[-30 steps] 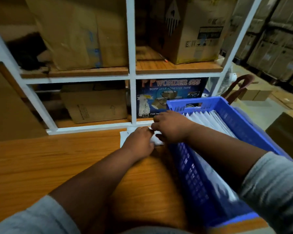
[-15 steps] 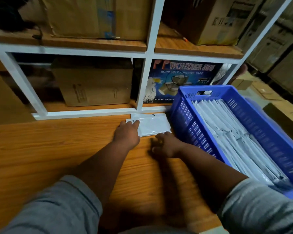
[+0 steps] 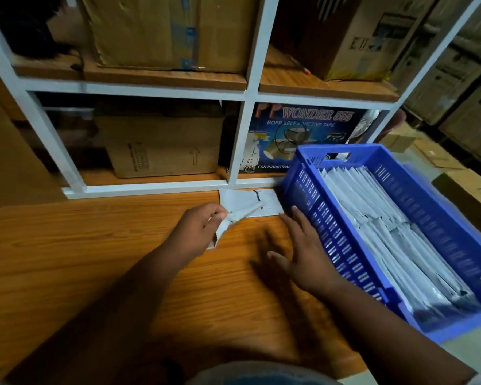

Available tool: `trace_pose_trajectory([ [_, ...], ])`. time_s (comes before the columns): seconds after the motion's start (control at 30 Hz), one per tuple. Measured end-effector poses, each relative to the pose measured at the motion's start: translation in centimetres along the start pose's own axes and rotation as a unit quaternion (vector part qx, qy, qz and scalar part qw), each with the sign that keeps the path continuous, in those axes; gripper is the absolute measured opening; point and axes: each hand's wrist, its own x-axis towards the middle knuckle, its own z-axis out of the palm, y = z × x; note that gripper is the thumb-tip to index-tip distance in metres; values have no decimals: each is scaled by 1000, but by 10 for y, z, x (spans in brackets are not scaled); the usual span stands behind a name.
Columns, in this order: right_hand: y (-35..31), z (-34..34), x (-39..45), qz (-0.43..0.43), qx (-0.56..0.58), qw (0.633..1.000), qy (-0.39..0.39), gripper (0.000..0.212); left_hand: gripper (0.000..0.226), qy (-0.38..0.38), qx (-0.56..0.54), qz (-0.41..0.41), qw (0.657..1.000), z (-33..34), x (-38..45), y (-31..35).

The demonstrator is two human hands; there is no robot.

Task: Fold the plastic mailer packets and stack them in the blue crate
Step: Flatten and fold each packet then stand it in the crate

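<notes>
A small pile of white plastic mailer packets [image 3: 264,202] lies on the wooden table against the white shelf frame. My left hand [image 3: 199,232] pinches the top packet [image 3: 235,218] by its near corner and lifts it off the pile, crumpled. My right hand [image 3: 303,251] hovers over the table with fingers spread and straight, right beside the blue crate's left wall and holding nothing. The blue crate [image 3: 328,245] stands at the right and holds a long row of folded white packets [image 3: 386,232].
The white shelf frame [image 3: 156,187] runs along the table's back edge, with cardboard boxes [image 3: 161,145] and a blue tape carton [image 3: 297,134] behind it. Bare wooden tabletop [image 3: 81,259] spreads to the left. More cartons stand on the floor at the far right.
My left hand has taken hold of the top packet and pulled it toward me. My right hand has opened and shifted right toward the crate wall. The camera has tilted down.
</notes>
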Motion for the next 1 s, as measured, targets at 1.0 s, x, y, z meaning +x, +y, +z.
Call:
trace_pose_trajectory([
  [1.0, 12, 63, -58, -158, -139, 978, -6, 68, 6, 119, 282, -81, 949, 49, -173, -4],
])
